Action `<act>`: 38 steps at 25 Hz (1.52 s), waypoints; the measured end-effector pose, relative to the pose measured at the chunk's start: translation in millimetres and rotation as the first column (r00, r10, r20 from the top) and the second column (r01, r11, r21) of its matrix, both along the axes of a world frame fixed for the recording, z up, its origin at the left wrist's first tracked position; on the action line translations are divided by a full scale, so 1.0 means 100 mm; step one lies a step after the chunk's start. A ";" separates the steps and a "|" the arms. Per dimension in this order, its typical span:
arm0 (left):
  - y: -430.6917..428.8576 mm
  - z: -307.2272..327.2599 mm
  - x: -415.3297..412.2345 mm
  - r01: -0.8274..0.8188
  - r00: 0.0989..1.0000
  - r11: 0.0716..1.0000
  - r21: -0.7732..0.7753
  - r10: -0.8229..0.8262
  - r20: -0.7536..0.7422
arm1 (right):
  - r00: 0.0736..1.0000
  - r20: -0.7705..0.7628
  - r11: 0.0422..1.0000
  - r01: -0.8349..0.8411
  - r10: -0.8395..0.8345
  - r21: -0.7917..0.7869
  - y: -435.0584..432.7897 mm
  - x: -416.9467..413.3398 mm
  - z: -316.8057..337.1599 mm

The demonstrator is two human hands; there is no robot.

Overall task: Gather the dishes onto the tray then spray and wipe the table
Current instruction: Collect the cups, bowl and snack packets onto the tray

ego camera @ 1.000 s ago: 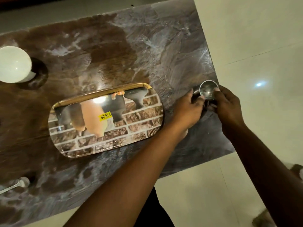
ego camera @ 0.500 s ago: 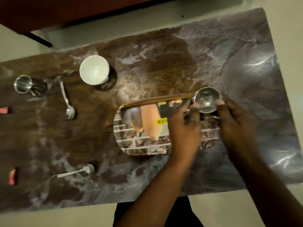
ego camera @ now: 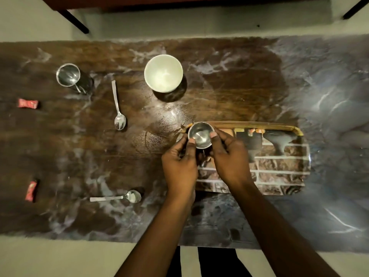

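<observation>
The left hand [ego camera: 179, 166] and right hand [ego camera: 229, 158] hold a steel cup [ego camera: 200, 134] between them, fingers [ego camera: 192, 141] curled against its sides and thumbs on the rim. The cup is at the left end of the tray [ego camera: 279, 176], which lies on the worktop [ego camera: 219, 86].

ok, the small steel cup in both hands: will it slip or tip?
The small steel cup looks rigid and empty, so probably light. Its polished wall and the glossy tray suggest it could slide if nudged. It looks squat, so tipping seems unlikely. The left hand and right hand pinch its rim.
</observation>
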State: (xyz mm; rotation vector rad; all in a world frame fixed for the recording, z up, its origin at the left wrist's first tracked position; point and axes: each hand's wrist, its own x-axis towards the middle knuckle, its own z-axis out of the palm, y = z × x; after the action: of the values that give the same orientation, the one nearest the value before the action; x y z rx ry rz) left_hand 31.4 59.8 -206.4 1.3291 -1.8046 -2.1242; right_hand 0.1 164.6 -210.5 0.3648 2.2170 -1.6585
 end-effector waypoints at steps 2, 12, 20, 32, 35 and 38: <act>0.00 -0.05 -0.01 -0.014 1.000 0.998 0.055 0.013 0.019 | 0.999 -0.032 0.998 0.000 0.001 0.056 -0.01 -0.01 0.00; -0.03 -0.09 -0.06 0.055 0.998 0.998 -0.008 -0.055 0.016 | 0.991 -0.079 0.971 0.124 -0.110 0.206 -0.07 0.02 0.07; -0.14 0.11 -0.08 0.102 0.989 0.992 -0.068 -0.094 0.117 | 0.989 -0.018 0.968 0.147 -0.146 0.202 -0.09 0.06 0.20; -3.08 0.12 -0.84 -0.267 0.960 0.932 -0.245 0.280 0.021 | 0.981 -0.108 0.982 -0.168 0.158 -0.084 -2.17 -0.73 0.46; -3.51 0.09 -1.07 -0.194 0.979 0.972 -0.135 0.201 0.041 | 0.972 0.018 0.966 -0.232 0.235 -0.119 -2.87 -1.06 0.26; -3.67 0.01 -1.18 -0.063 0.993 0.998 0.003 0.062 0.099 | 0.967 0.059 0.965 -0.242 0.249 -0.099 -3.38 -1.28 0.06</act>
State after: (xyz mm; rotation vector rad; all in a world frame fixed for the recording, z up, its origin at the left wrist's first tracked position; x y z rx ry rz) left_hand -87.0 -307.3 -205.3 1.4969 -1.7672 -2.0691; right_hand -127.4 -173.9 -204.2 0.1168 2.0337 -1.5806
